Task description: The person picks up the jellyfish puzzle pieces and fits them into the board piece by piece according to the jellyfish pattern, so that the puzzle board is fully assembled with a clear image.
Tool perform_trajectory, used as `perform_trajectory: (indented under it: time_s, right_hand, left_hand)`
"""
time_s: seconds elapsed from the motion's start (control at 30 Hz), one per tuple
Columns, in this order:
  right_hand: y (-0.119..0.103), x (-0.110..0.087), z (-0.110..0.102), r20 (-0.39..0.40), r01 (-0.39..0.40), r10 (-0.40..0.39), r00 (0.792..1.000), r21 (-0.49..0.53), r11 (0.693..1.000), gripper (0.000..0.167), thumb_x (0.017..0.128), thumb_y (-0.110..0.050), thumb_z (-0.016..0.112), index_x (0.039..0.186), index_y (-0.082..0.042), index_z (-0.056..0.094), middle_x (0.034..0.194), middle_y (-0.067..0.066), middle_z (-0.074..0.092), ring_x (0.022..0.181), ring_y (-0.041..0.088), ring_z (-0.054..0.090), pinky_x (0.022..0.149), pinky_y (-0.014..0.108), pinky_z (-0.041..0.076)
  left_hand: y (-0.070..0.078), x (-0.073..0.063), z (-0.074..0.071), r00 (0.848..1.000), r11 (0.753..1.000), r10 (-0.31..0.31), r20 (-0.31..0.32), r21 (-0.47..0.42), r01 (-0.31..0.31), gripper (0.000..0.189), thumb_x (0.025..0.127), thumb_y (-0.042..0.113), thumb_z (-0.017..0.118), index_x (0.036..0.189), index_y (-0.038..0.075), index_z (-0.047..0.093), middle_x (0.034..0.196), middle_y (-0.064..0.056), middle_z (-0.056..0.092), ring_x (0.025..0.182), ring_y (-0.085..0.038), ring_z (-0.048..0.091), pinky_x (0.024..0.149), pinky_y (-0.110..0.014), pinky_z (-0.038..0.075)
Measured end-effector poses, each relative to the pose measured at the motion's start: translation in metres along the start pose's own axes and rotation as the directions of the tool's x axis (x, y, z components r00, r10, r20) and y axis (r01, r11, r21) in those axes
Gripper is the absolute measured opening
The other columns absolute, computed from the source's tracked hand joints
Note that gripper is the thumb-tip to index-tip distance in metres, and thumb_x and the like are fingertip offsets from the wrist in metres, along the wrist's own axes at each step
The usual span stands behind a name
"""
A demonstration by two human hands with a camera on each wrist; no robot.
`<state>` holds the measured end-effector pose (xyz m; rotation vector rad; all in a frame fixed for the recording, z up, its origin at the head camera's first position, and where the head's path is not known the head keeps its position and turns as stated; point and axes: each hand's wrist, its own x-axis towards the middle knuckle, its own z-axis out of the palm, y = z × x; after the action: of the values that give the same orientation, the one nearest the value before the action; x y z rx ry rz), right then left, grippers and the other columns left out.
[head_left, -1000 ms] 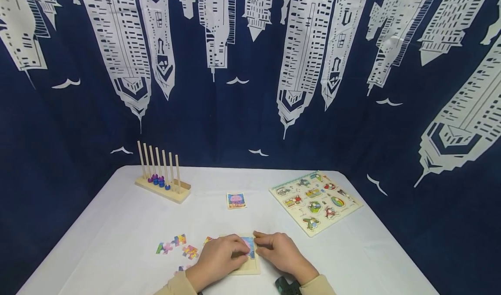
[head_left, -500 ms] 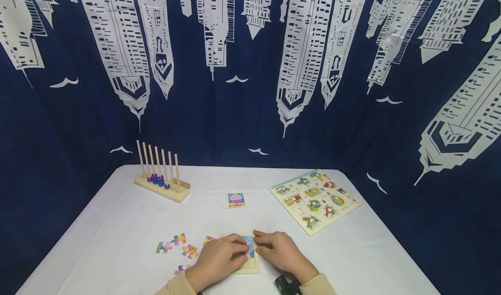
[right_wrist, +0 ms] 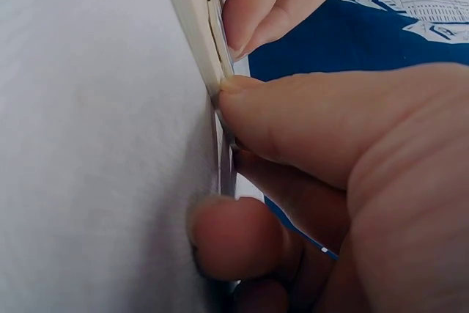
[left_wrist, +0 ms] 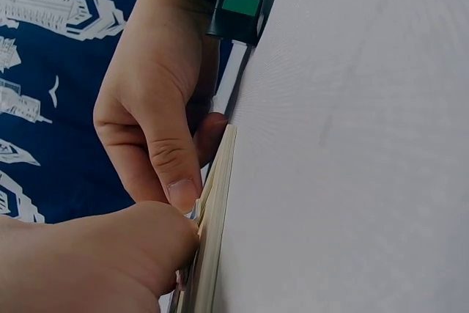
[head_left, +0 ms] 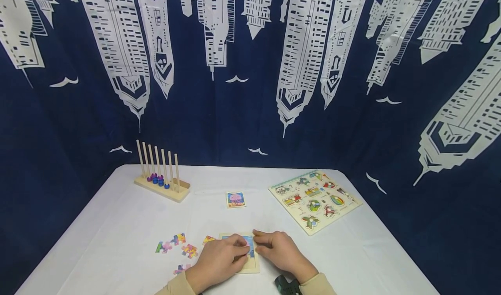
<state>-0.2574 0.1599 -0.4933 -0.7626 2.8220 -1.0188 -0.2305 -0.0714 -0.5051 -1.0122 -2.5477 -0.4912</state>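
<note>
A shallow wooden puzzle tray (head_left: pixel 251 269) lies on the white table at the near middle, with blue picture pieces (head_left: pixel 251 246) fitted along its top and right. Over its left and middle is my left hand (head_left: pixel 219 256), thumb and curved fingers close together at a puzzle piece they largely hide. My right hand (head_left: pixel 278 250) grips the tray's right edge, its thumb on the rim in the right wrist view. Left of the tray lie loose jigsaw pieces (head_left: pixel 190 251), one pair (head_left: pixel 164 246) further left and another piece (head_left: pixel 182 269) beside my left wrist.
A small picture card (head_left: pixel 235 199) lies beyond the tray. At the back left stands a wooden peg rack (head_left: pixel 164 190) with purple and blue beads. A large knobbed picture board (head_left: pixel 315 202) lies at the right. A dark patterned curtain (head_left: pixel 219 121) hangs behind the table.
My left hand has shifted very slightly, and a bit more of the tray's blue upper left corner shows. My right hand stays at the tray's right edge.
</note>
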Motion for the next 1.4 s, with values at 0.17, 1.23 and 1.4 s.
perform_trajectory:
  time_s: [0.17,1.23,1.4]
  right_hand:
    - [0.0,-0.0009,0.0002,0.0,0.0,0.0,1.0,0.005,1.0,0.032,0.094,-0.025,0.075,0.123,-0.011,0.075,0.138,-0.003,0.066,0.131,0.028,0.061,0.107,0.053,0.047]
    - [-0.0037,-0.0004,-0.0018,-0.008,-0.008,0.008,1.0,-0.018,1.0,0.032,0.094,-0.023,0.074,0.123,-0.011,0.075,0.137,-0.003,0.067,0.131,0.03,0.061,0.107,0.054,0.047]
    - [-0.0034,-0.0009,-0.0019,0.0,-0.011,0.011,1.0,-0.017,1.0,0.032,0.094,-0.023,0.074,0.123,-0.011,0.075,0.138,-0.003,0.067,0.132,0.029,0.06,0.107,0.053,0.046]
  left_hand:
    - [0.001,-0.001,0.001,0.999,1.0,0.023,-0.026,0.009,-0.023,0.022,0.095,0.03,0.072,0.114,0.022,0.08,0.116,0.009,0.072,0.078,0.001,0.068,0.06,-0.015,0.049]
    - [0.0053,-0.0016,0.0004,0.997,0.994,-0.009,0.076,0.105,0.001,0.029,0.097,0.035,0.065,0.123,0.027,0.076,0.128,0.007,0.067,0.069,-0.005,0.064,0.053,-0.021,0.045]
    - [0.0051,-0.0011,0.0008,0.997,0.994,-0.003,0.079,0.11,-0.005,0.027,0.098,0.035,0.064,0.121,0.026,0.076,0.127,0.008,0.067,0.068,-0.004,0.062,0.054,-0.021,0.045]
